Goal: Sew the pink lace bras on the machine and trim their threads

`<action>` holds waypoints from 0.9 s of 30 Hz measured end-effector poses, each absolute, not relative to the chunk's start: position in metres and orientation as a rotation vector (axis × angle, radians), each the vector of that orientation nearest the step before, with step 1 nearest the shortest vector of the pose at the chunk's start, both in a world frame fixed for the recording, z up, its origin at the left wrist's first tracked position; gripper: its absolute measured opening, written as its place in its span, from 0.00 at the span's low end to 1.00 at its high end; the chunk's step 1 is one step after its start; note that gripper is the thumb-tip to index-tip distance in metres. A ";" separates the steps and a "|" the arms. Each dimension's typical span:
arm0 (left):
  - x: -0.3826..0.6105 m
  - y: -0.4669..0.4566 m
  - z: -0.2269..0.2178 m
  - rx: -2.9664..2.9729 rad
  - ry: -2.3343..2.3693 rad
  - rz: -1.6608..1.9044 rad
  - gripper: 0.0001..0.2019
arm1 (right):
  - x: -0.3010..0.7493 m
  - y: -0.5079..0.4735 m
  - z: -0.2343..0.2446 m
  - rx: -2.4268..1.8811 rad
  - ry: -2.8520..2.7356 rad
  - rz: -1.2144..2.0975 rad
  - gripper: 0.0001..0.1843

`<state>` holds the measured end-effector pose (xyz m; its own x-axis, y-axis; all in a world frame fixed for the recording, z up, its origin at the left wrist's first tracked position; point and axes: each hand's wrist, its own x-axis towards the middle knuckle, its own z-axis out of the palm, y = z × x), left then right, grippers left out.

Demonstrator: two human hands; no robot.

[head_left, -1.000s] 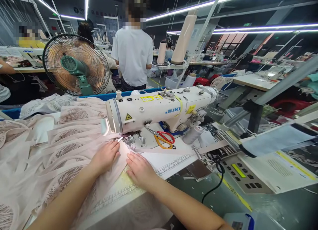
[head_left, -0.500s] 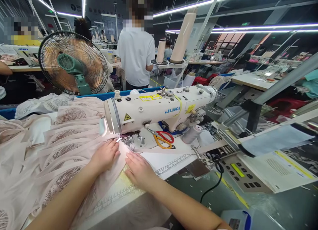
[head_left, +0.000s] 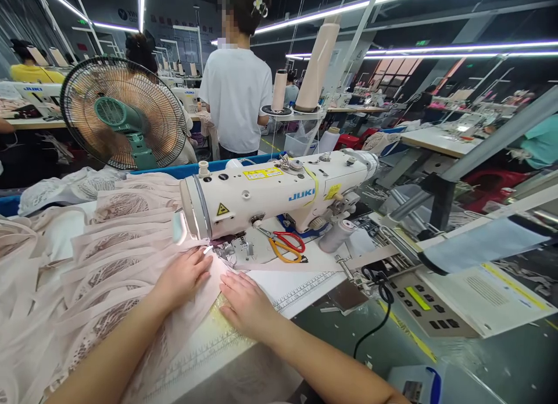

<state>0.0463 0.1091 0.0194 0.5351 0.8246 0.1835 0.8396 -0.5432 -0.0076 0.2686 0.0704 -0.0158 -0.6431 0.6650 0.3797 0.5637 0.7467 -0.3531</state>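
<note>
The left hand (head_left: 185, 276) lies flat, palm down and fingers loosely spread, on the pink cloth (head_left: 204, 293), its fingertips just short of the needle (head_left: 218, 248). The right hand (head_left: 244, 302) lies flat too, fingers together, pressing the near edge of the same cloth against the ruled table (head_left: 300, 288). The two hands sit side by side with a narrow strip of cloth between them; neither pinches anything. The cloth runs from under the hands up to the foot of the sewing machine (head_left: 270, 195) and trails off the table edge toward the person.

To the left of the left hand, a heap of pink lace pieces (head_left: 100, 247) spreads over the table, overlapping in rows. Behind the needle, scissors (head_left: 285, 244) with red and yellow handles lie on the machine bed, and just right of them a grey thread cone (head_left: 337, 235) lies on its side. A light strip (head_left: 370, 257) of fabric runs from the bed rightward. Further right sits a control panel (head_left: 418, 305) with a green display, a black cable (head_left: 377, 322) curling beside it.

Beyond the machine stands a green fan (head_left: 124, 113). A person in a white shirt (head_left: 238, 96) stands with their back turned, near two tall thread cones (head_left: 316, 67) on a stand.
</note>
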 end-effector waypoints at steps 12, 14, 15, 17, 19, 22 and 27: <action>0.040 0.113 0.018 -2.686 -1.440 -0.230 0.17 | 0.269 0.070 -0.013 -0.918 -2.450 0.288 0.21; 0.040 0.114 0.018 -2.689 -1.445 -0.226 0.17 | 0.269 0.071 -0.013 -0.924 -2.455 0.295 0.21; 0.040 0.114 0.018 -2.691 -1.445 -0.222 0.18 | 0.269 0.071 -0.012 -0.928 -2.458 0.295 0.20; 0.040 0.117 0.017 -2.691 -1.440 -0.212 0.18 | 0.268 0.072 -0.011 -0.940 -2.462 0.293 0.21; 0.039 0.120 0.018 -2.687 -1.427 -0.202 0.19 | 0.267 0.073 -0.010 -0.953 -2.463 0.289 0.22; 0.037 0.129 0.021 -2.679 -1.388 -0.182 0.19 | 0.266 0.075 -0.008 -0.961 -2.464 0.274 0.23; 0.038 0.139 0.035 -2.679 -1.297 -0.149 0.19 | 0.265 0.078 -0.006 -0.954 -2.462 0.233 0.26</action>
<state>0.0377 0.1392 0.0354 0.6184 0.7696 0.1590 0.7856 -0.6103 -0.1014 0.2652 0.0778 -0.0059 -0.6380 0.6708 0.3781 0.5878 0.7414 -0.3236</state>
